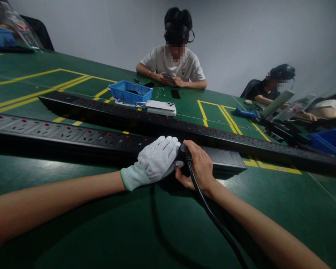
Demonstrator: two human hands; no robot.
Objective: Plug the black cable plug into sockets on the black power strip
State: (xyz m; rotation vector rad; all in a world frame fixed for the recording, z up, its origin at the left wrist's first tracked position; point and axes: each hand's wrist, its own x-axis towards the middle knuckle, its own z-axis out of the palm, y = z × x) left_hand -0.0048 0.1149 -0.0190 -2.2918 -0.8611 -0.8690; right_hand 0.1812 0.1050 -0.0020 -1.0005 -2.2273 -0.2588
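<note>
Black cable (221,226) slopes from the lower edge of my feed up to its plug (182,151), which sits at the near power strip (100,141) on the counter (100,235). From my remote seat I'd call this partly done: plug and strip are together, but whether the pins are fully seated, and so what is left, I can't confirm (both hands hide the contact). Sockets visible along the strip's left stretch have nothing in them. My bare right hand (197,164) is curled narrow, thumb and fingers around the plug. My gloved left hand (158,158) lies over the strip, fingers together beside the plug; how far it closes underneath, I can't tell.
</note>
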